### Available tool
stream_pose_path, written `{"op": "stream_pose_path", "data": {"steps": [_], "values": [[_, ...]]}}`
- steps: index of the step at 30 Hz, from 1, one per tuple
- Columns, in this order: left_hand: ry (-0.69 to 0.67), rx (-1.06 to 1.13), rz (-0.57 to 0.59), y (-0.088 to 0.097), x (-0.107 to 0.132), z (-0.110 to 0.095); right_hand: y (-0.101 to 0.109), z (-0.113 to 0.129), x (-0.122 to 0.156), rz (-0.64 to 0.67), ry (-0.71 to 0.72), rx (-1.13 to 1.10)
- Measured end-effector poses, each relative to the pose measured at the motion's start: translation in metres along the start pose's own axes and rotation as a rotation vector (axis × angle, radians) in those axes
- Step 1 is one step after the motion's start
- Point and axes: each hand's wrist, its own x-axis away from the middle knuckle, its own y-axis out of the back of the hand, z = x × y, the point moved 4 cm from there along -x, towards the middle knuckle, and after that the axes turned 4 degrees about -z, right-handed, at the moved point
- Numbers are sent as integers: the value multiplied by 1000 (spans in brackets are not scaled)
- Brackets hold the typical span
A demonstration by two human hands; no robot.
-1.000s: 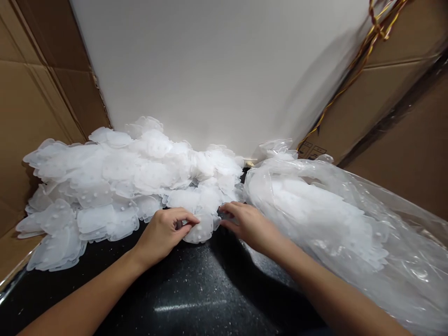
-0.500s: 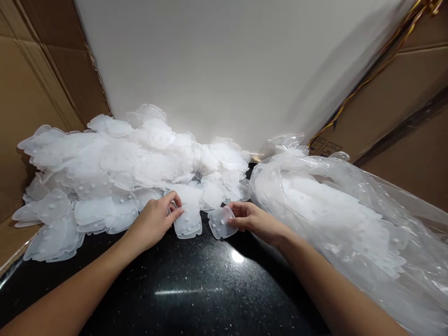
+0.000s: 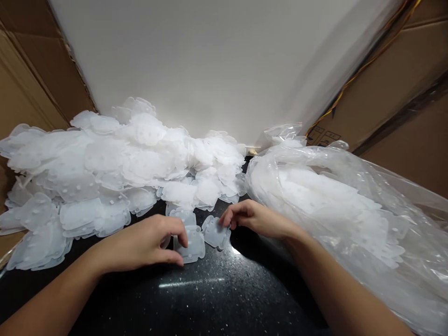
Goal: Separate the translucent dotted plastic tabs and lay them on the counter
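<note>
My left hand is open on the black countertop, thumb and index finger apart. Its fingertips touch the left side of a thin, translucent white plastic piece with rounded corners and small raised studs. Just right of that, my right hand has curled fingers closed on the right edge of a similar plastic piece, tilted on the surface. Behind both hands, a large heap of the same plastic pieces is spread out, and a few overlapping ones reach forward toward my left hand.
A clear plastic bag full of the same pieces lies open on the right. Cardboard boxes stand at both sides, with a yellow-orange cord along the right one. A pale wall rises behind the black countertop.
My left hand has come nearer and its fingers have spread; one piece now lies in front of the others there. My right hand's piece has turned and shifted slightly left. The view has shifted slightly.
</note>
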Motion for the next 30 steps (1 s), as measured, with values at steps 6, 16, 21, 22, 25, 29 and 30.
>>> {"op": "stream_pose_path", "data": {"steps": [6, 16, 21, 22, 25, 29, 30], "values": [[67, -66, -159, 4, -7, 10, 15, -9, -6, -369, -84, -29], [182, -173, -392, 15, -13, 30, 7, -14, -10, -371, -112, 134], [211, -168, -362, 12, -11, 28, 5, -11, -9, -370, -75, 91], [216, -163, -357, 11, -11, 27, 4, -11, -9, -364, -60, 75], [212, -133, -352, 9, -12, 25, 0, -12, -10, -322, -18, 40], [207, -52, -352, 8, -13, 22, -6, -11, -10, -264, -8, -21], [214, 11, -346, 7, -12, 22, -6, -9, -9, -265, 3, -30]]}}
